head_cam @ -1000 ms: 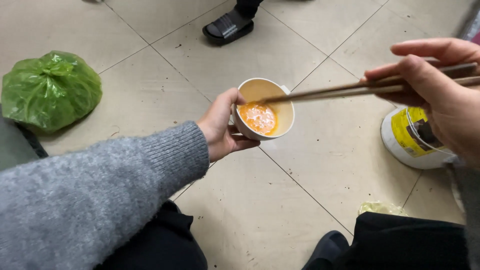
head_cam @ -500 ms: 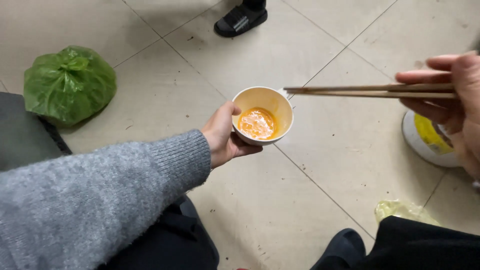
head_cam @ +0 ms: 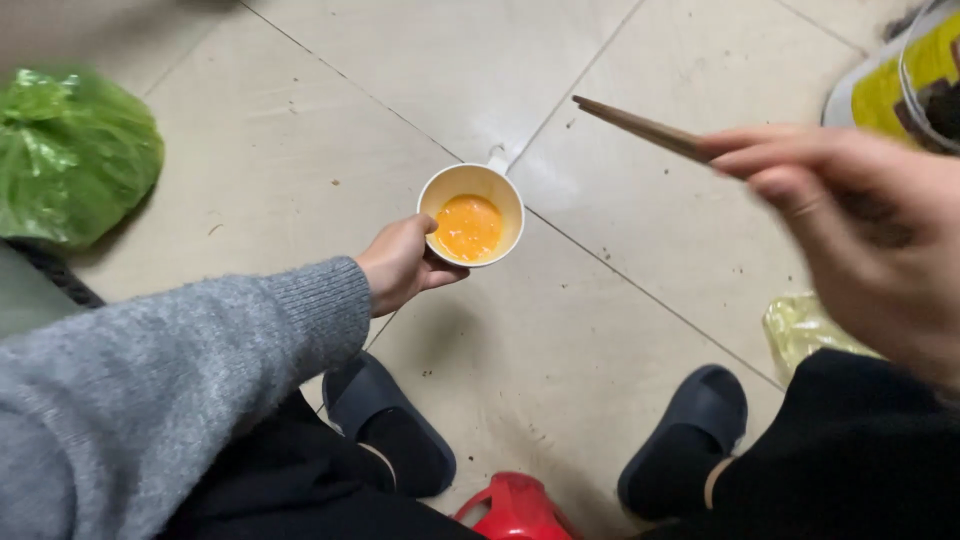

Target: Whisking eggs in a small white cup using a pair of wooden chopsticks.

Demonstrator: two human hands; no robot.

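Observation:
My left hand (head_cam: 403,263), in a grey knit sleeve, grips a small cream cup (head_cam: 471,213) by its near side and holds it above the tiled floor. Beaten yellow egg (head_cam: 468,226) lies in the cup's bottom. My right hand (head_cam: 858,228) is raised close to the camera at the right, blurred, and holds a pair of brown chopsticks (head_cam: 640,128). Their tips point up and to the left, clear of the cup and above it.
A green plastic bag (head_cam: 72,150) lies on the floor at the left. A white and yellow container (head_cam: 900,75) stands at the top right. A crumpled yellowish bag (head_cam: 805,327) lies beside my right leg. My dark slippers (head_cam: 388,418) and a red stool (head_cam: 516,508) are below.
The view has tilted down, so my feet and the red stool now show. The chopsticks have lifted away from the cup toward the camera. The cup stays in my left hand.

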